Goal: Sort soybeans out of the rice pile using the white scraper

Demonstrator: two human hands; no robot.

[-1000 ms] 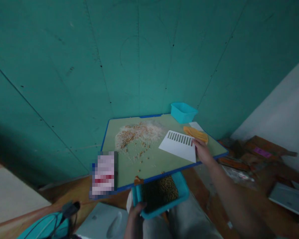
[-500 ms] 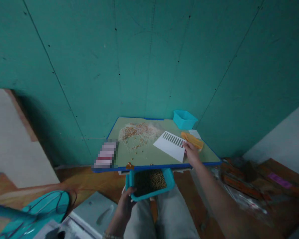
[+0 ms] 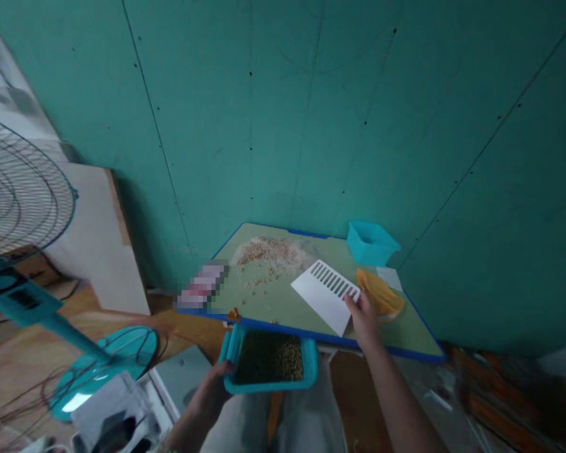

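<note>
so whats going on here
A person is working at a green board with a blue edge. Their left hand holds a teal tray of dark and tan seeds just below the board's front edge. Their right hand grips a white notched scraper lying on the board. Beyond it sits a loose heap of pale grain and seeds, with a small teal box and a yellow-orange cloth toward the far right.

You've got a caged pedestal fan (image 3: 21,198) at far left, its round teal base (image 3: 104,368) lower left by a white bag (image 3: 108,409). Teal panelled wall (image 3: 283,126) fills the upper frame; small teal tub (image 3: 372,243) and yellow cloth (image 3: 380,292) right of centre; orange strips (image 3: 495,402) lower right.
</note>
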